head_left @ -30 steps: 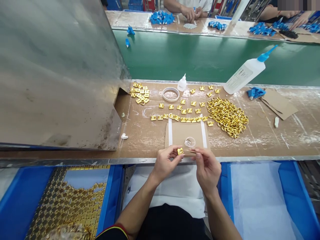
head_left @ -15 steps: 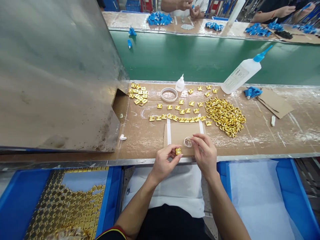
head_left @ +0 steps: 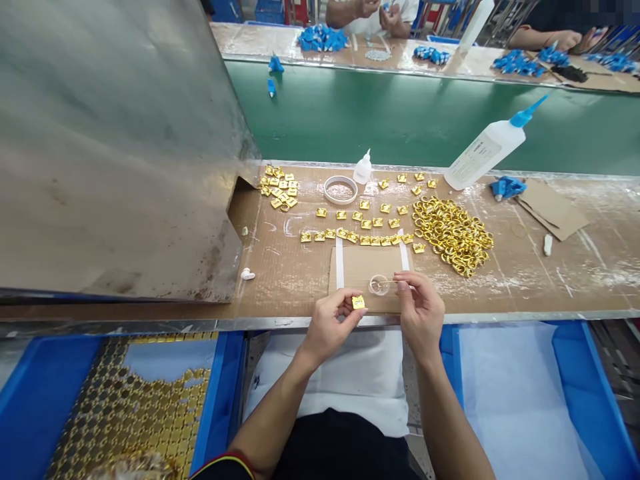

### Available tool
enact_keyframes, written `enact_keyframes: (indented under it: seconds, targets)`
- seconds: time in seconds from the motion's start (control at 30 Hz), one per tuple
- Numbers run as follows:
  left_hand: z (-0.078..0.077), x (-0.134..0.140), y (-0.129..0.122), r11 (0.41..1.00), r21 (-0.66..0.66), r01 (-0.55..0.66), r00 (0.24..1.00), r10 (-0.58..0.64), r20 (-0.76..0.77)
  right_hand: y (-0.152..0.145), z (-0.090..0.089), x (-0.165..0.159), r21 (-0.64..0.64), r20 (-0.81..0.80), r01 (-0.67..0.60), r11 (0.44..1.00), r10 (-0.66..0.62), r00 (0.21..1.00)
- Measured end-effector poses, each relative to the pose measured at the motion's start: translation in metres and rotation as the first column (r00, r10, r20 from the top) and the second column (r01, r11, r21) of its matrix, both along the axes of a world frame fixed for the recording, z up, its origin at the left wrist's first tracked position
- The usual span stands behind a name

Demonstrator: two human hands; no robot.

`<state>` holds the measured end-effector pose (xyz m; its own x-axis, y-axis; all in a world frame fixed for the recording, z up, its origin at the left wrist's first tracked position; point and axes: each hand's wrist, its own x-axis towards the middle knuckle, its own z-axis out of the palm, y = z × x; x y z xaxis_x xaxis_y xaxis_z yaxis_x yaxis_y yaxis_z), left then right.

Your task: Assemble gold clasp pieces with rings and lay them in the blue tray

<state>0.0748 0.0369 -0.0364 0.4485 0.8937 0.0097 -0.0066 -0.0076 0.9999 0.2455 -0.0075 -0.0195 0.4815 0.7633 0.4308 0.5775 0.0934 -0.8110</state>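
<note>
Between the thumb and fingers of my left hand (head_left: 328, 326) is a small square gold piece (head_left: 358, 303), held over the front edge of the cardboard pad (head_left: 360, 267). My right hand (head_left: 423, 313) pinches a thin stick (head_left: 388, 281), whose tip reaches into a small clear round dish (head_left: 376, 287) on the pad. Behind the pad, similar gold pieces (head_left: 376, 241) lie in loose rows. A heap of gold rings (head_left: 453, 233) sits to the right of them.
A white tape roll (head_left: 341, 191), a small white bottle (head_left: 363, 168) and a large tilted bottle (head_left: 485, 153) stand at the back. A metal housing (head_left: 110, 153) blocks the left. Blue bins (head_left: 233, 380) flank my lap. Across the green belt (head_left: 380, 113), other people's hands work.
My right hand has moved slightly right and pulled back from the dish, showing more of the stick. The gold piece in my left hand has turned slightly.
</note>
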Motion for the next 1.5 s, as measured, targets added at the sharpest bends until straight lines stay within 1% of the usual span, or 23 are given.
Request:
enact_keyframes:
  seconds: [0.13,0.27,0.33,0.43,0.57,0.83,0.97,1.1,1.5]
  targets:
    - [0.001,-0.001,0.001,0.999,-0.042,0.025,0.999,-0.026,-0.028,-0.002,-0.001,-0.004,0.007,-0.131,0.056,0.998,-0.055,0.990]
    - [0.001,-0.001,0.002,0.998,-0.045,0.035,0.998,-0.037,-0.054,-0.007,0.003,-0.012,0.035,-0.220,0.069,0.997,-0.060,0.974]
    - [0.001,-0.001,0.002,0.998,-0.042,0.037,0.998,-0.039,-0.055,-0.011,0.008,-0.018,0.052,-0.240,0.054,0.997,-0.040,0.970]
    - [0.001,-0.001,0.002,0.999,-0.039,0.036,0.998,-0.038,-0.047,-0.016,0.013,-0.028,0.065,-0.282,-0.002,0.998,0.021,0.959]
    - [0.002,-0.001,0.001,0.999,-0.020,0.033,0.998,-0.034,-0.049,-0.020,0.014,-0.038,0.061,-0.345,-0.078,0.995,0.094,0.934]
    - [0.001,-0.002,0.001,0.999,0.028,0.037,0.997,-0.036,-0.064,-0.023,0.007,-0.044,0.018,-0.397,-0.124,0.992,0.121,0.910]
    - [0.001,-0.002,0.002,0.999,0.027,0.045,0.997,-0.043,-0.069,-0.023,0.006,-0.044,-0.009,-0.408,-0.128,0.992,0.114,0.906]
    - [0.002,-0.002,0.001,0.998,0.030,0.049,0.998,-0.048,-0.052,-0.022,0.005,-0.045,-0.005,-0.422,-0.130,0.991,0.116,0.899]
    - [0.000,-0.002,0.001,0.997,0.053,0.051,0.997,-0.048,-0.067,-0.023,0.004,-0.044,-0.034,-0.400,-0.128,0.991,0.104,0.911]
